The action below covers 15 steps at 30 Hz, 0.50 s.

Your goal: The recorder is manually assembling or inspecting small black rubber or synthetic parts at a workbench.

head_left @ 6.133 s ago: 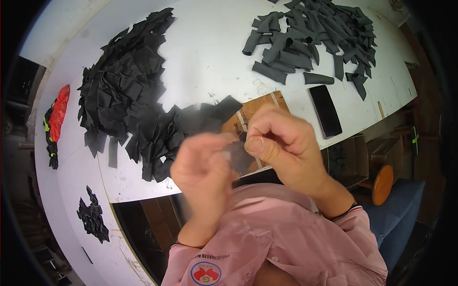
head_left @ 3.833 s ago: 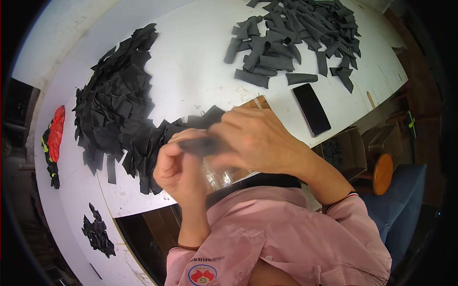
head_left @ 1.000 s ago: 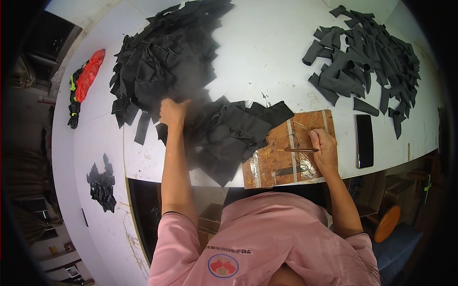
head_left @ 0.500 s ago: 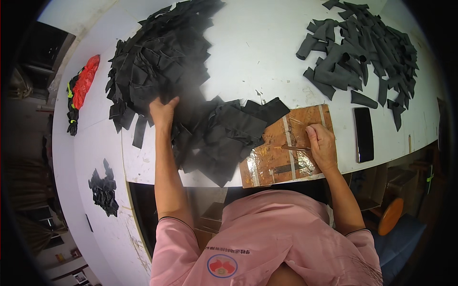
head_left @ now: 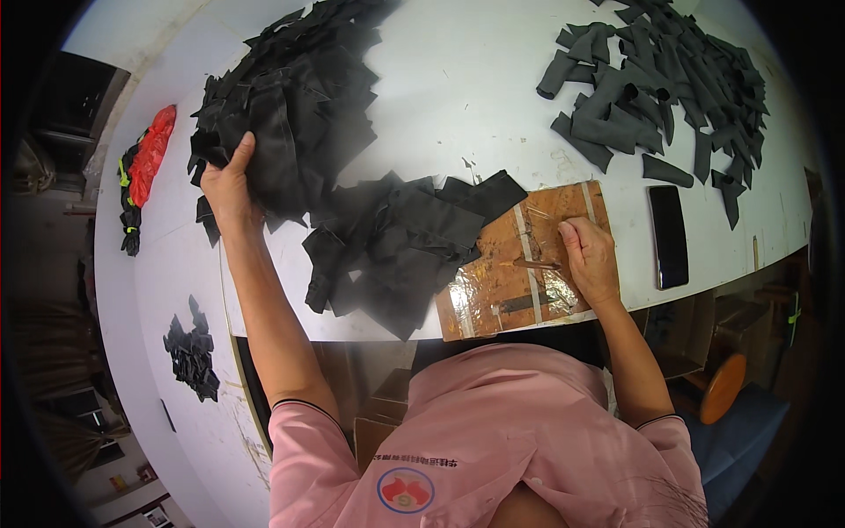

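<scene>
My left hand is at the near left edge of a big heap of black fabric pieces. Its thumb lies over dark cloth while the other fingers go out of sight beneath, closed on some of the pieces. A smaller, loose spread of black fabric pieces lies in front of me, overlapping a brown board with clear tape across it. Over the board's right side my right hand is closed, thumb uppermost. A thin brown stick-like tool sticks out from it to the left; its exact kind is unclear.
Dark grey rolled fabric pieces are piled at the far right. A black phone lies right of the board. On the left are a red plastic bag and a small black pile. An orange-brown round stool seat shows below the table.
My left hand has moved left and slightly away from me, from between the two groups of cloth to the heap's left edge, shifting some pieces. My right hand stays over the board.
</scene>
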{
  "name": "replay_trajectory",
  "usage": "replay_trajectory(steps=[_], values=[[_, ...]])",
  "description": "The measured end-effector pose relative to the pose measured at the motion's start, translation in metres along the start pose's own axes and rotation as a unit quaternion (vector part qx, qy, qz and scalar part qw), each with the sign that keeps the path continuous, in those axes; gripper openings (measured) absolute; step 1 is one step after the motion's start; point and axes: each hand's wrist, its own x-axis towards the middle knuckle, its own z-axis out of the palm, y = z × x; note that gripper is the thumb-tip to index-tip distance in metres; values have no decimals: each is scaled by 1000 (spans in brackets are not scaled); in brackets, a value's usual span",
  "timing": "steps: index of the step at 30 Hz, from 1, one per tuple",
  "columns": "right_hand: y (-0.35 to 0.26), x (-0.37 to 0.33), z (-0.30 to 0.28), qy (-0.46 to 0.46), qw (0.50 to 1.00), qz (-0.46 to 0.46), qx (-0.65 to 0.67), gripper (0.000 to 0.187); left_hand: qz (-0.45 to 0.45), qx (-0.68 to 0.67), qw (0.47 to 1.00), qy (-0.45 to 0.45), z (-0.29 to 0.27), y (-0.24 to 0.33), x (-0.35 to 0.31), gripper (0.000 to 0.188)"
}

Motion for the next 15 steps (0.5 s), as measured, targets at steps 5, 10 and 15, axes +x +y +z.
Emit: replay_trajectory(steps=[5,10,15], values=[[-1,1,1,-2,1000,-2,2,20,-138,-78,986,-46,30,15,-21,29],[3,0,0,-2,1000,-1,1,21,-267,-37,957,-105,83,-41,-73,33],[-1,1,2,-19,1000,4,6,22,-156,42,980,-114,107,-112,-111,43]])
